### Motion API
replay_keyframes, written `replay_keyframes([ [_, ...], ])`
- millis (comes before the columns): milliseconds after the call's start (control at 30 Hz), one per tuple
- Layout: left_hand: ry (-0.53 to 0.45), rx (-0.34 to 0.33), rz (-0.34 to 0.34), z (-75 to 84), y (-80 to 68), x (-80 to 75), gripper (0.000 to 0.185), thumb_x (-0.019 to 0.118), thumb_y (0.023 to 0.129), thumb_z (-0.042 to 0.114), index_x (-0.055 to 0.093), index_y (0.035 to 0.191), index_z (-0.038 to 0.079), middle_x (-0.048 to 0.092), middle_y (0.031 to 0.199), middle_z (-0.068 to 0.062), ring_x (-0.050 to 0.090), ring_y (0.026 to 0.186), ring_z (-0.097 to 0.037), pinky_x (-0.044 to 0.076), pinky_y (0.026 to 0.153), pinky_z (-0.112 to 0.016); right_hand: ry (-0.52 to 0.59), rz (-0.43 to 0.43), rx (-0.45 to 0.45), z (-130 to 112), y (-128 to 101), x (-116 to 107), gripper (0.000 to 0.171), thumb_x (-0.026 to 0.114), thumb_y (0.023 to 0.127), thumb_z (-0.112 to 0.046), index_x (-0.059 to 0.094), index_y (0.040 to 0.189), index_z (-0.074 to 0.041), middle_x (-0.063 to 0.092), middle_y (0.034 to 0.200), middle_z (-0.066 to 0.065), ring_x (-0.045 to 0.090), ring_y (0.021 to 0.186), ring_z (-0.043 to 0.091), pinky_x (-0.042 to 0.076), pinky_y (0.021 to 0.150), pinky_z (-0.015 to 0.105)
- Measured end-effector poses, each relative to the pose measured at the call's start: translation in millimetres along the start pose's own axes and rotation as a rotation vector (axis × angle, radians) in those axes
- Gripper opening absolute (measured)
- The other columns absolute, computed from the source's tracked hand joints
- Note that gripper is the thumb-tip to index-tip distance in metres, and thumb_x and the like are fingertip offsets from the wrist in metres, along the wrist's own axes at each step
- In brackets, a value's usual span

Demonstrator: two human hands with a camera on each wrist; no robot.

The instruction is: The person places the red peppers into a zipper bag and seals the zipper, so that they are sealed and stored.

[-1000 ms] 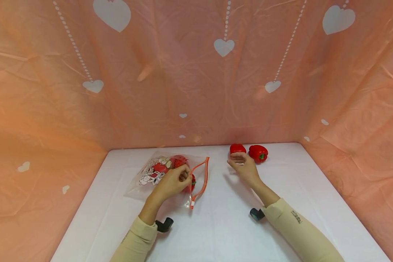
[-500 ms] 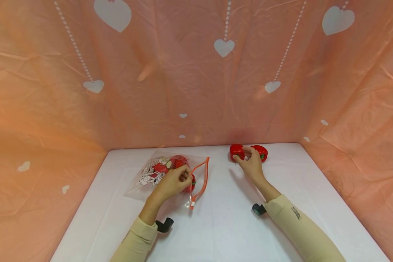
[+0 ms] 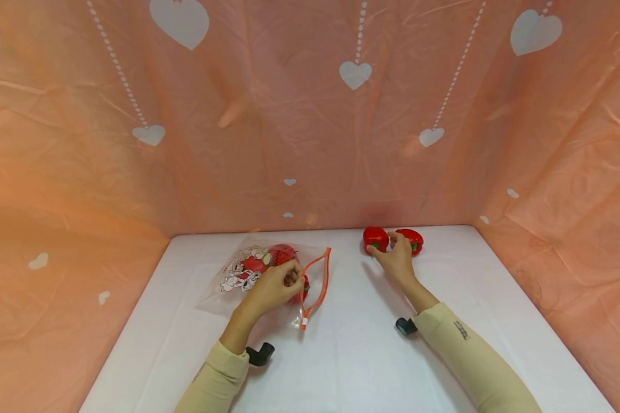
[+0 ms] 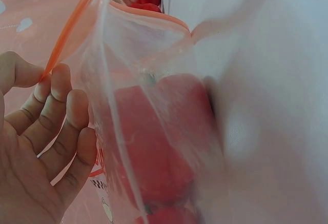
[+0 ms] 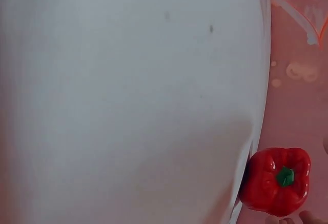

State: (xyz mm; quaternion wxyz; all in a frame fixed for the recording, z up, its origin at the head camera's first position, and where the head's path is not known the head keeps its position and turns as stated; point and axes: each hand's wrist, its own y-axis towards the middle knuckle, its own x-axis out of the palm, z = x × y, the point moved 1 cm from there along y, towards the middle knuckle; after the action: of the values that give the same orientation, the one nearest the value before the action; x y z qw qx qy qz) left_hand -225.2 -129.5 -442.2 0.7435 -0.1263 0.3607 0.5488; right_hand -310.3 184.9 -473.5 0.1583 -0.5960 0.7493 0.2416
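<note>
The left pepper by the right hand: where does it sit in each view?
Head: the left pepper lies at the far edge of the table, touched by the right hand.
Left wrist: at the top edge, seen past the bag; which pepper is unclear.
Right wrist: bottom right.
Shared landmark: the white table.

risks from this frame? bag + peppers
1. The right hand reaches between two red toy bell peppers lying close together; closing on one may knock the other away.
2. The left hand pinches only one lip of the clear zip bag with the orange seal; its mouth may sag shut.
</note>
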Motion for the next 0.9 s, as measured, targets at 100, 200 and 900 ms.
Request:
replay_keyframes([
  [100, -0.001, 0.000, -0.003, 0.0, -0.2, -0.1, 0.008, 0.067, 0.092, 0.016, 0.060, 0.092, 0.021, 0.065, 0.079, 0.011, 0.061, 0.075, -0.008, 0.052, 0.069, -0.026, -0.007, -0.014, 0.019, 0.5, -0.4, 1.3, 0.076, 0.080, 0.086, -0.027, 0.038, 0.140, 0.005, 0.043, 0.135, 0.026, 0.043, 0.126, 0.039, 0.046, 0.101, 0.052],
  [200, -0.002, 0.000, -0.005, -0.1, -0.3, -0.2, 0.007, 0.066, 0.093, 0.017, 0.060, 0.092, 0.021, 0.065, 0.079, 0.011, 0.061, 0.075, -0.008, 0.051, 0.069, -0.026, -0.004, -0.025, 0.023, 0.4, -0.2, 2.1, 0.078, 0.079, 0.086, -0.028, 0.037, 0.141, 0.006, 0.043, 0.134, 0.026, 0.041, 0.126, 0.040, 0.045, 0.100, 0.053],
  [900, 0.004, 0.001, 0.002, -1.1, -0.3, -2.5, 0.008, 0.067, 0.093, 0.017, 0.060, 0.092, 0.021, 0.064, 0.079, 0.012, 0.060, 0.074, -0.007, 0.051, 0.068, -0.026, 0.008, -0.059, 0.098, 4.3, 17.8, 12.3, 0.085, 0.080, 0.085, -0.028, 0.028, 0.145, 0.001, 0.042, 0.136, 0.024, 0.040, 0.129, 0.039, 0.044, 0.104, 0.055],
])
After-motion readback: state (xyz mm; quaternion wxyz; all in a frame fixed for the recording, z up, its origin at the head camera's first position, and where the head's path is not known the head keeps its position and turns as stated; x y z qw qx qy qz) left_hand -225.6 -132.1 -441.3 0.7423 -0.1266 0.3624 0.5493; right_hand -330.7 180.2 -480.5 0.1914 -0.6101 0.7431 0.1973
